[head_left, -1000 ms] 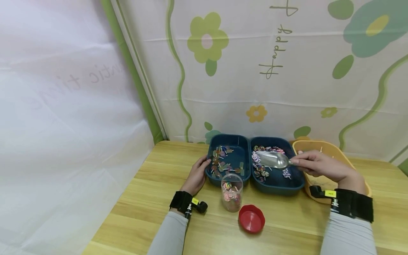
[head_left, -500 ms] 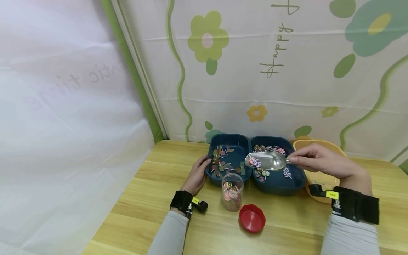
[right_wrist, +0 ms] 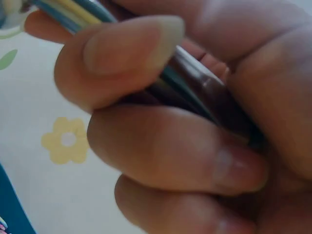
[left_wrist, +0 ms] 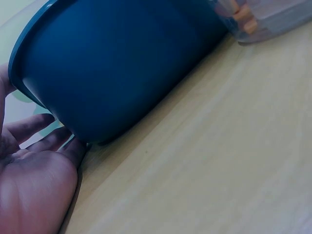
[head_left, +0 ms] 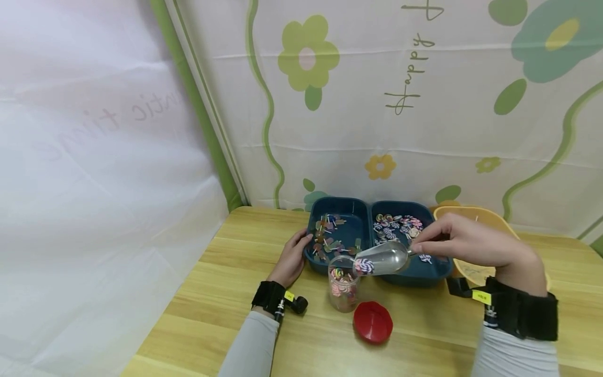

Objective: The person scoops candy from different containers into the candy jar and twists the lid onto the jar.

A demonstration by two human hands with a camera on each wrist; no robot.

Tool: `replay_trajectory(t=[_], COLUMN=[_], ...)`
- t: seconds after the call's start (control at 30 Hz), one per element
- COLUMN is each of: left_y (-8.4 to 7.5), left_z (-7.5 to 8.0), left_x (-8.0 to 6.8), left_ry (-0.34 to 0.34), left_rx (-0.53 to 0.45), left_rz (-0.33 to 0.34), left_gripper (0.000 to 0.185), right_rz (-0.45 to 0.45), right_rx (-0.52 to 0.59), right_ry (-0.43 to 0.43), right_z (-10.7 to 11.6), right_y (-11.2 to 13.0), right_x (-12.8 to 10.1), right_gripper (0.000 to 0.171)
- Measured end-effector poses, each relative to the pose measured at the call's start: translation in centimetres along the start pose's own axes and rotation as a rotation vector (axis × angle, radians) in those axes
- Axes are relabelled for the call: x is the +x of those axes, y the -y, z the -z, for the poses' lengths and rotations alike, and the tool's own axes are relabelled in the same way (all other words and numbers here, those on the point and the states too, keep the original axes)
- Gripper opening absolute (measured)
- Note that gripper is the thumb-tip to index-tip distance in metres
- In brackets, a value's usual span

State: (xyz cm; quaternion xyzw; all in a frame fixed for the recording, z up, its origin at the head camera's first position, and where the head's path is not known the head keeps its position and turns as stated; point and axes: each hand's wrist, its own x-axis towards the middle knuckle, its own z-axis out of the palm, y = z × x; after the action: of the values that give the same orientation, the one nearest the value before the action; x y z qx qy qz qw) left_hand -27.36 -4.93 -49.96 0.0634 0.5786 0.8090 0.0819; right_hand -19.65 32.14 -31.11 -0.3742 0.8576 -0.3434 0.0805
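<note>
The right hand (head_left: 464, 243) holds a metal scoop (head_left: 382, 258) by its handle, the grip narrow: thumb and fingers (right_wrist: 146, 53) are curled round the shaft. The scoop's bowl tips down toward 8 o'clock, its mouth just above the rim of a clear jar (head_left: 343, 283), with one swirl candy (head_left: 364, 266) lying at its lip. The scoop looks stiff, light and smooth, so loose pieces probably slide off it readily; the handle end, where the fingers already sit, seems the sound place to hold it, since it leaves the bowl free to tilt.

The jar stands upright on the wooden surface (head_left: 226, 293), partly filled with candies. It appears light and thin-walled, and nothing steadies it, so a nudge from the scoop could likely tip it. Its mouth is narrow against the width of the scoop, leaving little margin.

At 12 o'clock from the jar, nearly touching it, sits a blue tray (head_left: 360, 220) of two compartments, both holding candies. The left hand (head_left: 291, 260), its grip relaxed, rests flat against the tray's left wall (left_wrist: 112, 73). A red lid (head_left: 373, 322) lies at 5 o'clock of the jar, near it. A yellow basin (head_left: 471, 215) sits under the right wrist at 3 o'clock of the tray. Open room lies at 9 o'clock and toward the near edge.
</note>
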Motion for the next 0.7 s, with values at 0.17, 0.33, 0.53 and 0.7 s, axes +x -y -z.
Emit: replay_trajectory(t=[0.17, 0.33, 0.53, 0.7], left_y=[0.0, 0.1, 0.1, 0.1], left_z=[0.0, 0.1, 0.1, 0.1], left_x=[0.0, 0.0, 0.1, 0.1], left_ry=[0.006, -0.003, 0.000, -0.006], left_rx=[-0.004, -0.009, -0.018, -0.012], left_rz=[0.000, 0.012, 0.003, 0.010], left_gripper=[0.052, 0.052, 0.052, 0.051], right_rz=[-0.024, -0.013, -0.049, -0.177], right_rx=[-0.028, -0.054, -0.059, -0.037], right_ry=[-0.002, -0.031, -0.113, -0.173], right_z=[0.0, 0.0, 0.8, 2.0], right_y=[0.3, 0.2, -0.1, -1.1], right_x=[-0.1, -0.5, -2.1, -4.5], right_gripper=[0.018, 0.018, 0.020, 0.021])
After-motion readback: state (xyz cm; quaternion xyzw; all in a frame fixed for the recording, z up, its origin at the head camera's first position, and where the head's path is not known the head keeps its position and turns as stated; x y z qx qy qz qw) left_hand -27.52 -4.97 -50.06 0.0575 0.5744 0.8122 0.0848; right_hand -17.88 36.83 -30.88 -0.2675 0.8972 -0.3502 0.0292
